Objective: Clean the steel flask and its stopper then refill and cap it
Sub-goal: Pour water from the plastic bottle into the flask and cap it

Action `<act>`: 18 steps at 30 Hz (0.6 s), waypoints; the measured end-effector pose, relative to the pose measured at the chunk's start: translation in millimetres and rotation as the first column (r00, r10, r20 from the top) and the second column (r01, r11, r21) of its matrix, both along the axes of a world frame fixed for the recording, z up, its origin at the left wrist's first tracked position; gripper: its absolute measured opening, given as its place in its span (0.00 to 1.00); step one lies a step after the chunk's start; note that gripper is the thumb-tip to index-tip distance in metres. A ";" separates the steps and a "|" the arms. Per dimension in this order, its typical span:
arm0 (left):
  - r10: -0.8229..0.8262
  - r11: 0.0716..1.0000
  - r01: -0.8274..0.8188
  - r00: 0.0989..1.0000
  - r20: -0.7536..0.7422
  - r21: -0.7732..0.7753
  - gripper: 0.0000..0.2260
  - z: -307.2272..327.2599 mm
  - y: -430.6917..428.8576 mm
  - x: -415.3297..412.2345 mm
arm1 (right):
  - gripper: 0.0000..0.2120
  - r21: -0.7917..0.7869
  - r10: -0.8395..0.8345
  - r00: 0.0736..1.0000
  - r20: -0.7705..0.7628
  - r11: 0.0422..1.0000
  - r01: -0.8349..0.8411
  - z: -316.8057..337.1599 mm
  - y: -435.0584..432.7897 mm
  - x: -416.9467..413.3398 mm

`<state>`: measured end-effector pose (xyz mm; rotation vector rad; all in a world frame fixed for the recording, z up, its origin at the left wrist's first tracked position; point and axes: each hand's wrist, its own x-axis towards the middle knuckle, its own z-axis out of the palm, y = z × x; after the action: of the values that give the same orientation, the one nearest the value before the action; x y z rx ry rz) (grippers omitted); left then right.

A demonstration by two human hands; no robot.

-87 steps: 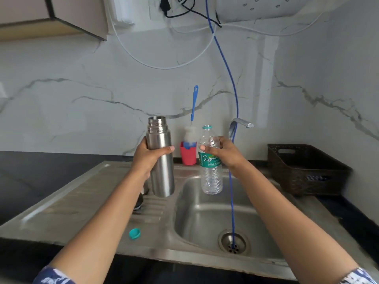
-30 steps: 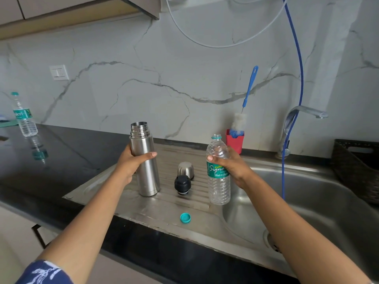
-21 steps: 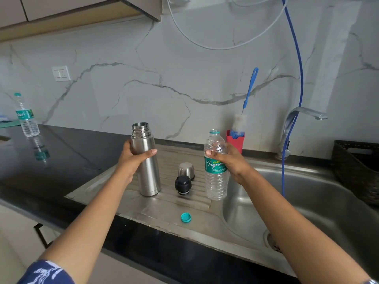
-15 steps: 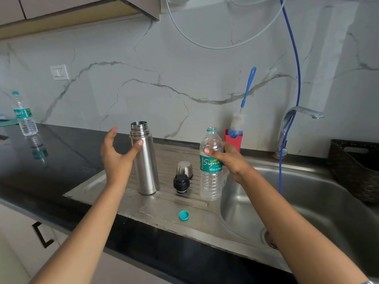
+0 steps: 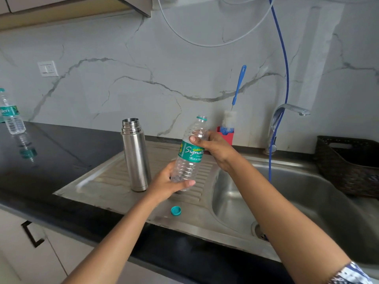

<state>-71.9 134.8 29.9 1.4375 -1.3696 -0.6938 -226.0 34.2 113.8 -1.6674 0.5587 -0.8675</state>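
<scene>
Spill risk: left hand (image 5: 167,184) grips uncapped bottle (image 5: 189,160) at base, right hand (image 5: 215,147) at shoulder; flask (image 5: 135,154) stands unheld, narrow mouth, could tip. Bottle fill level unclear.

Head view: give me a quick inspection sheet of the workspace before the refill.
Surface: steel drainboard set in a black counter.
Job's things: steel flask upright on the drainboard, uncapped; water bottle lifted and tilted, open; teal cap lying on the drainboard; stopper not in view.
Clutter: bottle brush in a red holder by the wall; second bottle far left on the counter.
Hands: left hand grips the bottle's base, right hand its shoulder.
Cables: blue hose hangs past the tap toward the basin; white cable loops on the wall.
Surroundings: dark basket right of the basin; wall switch.
</scene>
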 end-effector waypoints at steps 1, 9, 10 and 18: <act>0.002 1.000 -0.002 1.000 -0.012 0.000 0.33 0.4 -0.1 -0.6 | 0.32 -0.001 0.009 1.000 -0.006 1.000 -0.009 0.3 1.0 1.7; 0.103 0.993 -0.110 0.985 -0.139 -0.045 0.38 -2.1 8.2 21.0 | 0.18 0.032 -0.078 0.981 -0.176 0.996 0.085 -15.8 1.6 -5.6; 0.118 0.991 -0.124 0.984 -0.131 -0.040 0.34 -1.1 8.9 25.1 | 0.14 -0.025 -0.087 0.966 -0.242 0.996 0.083 -24.6 1.5 -7.1; 0.156 0.986 -0.160 0.983 -0.093 -0.041 0.22 2.6 10.9 37.3 | 0.25 -0.352 0.102 0.543 -0.834 0.658 -0.665 -80.7 26.4 19.5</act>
<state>-34.6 145.6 32.5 1.4415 -1.1817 -0.6106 -206.6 60.6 33.1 -2.7101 0.3668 0.1320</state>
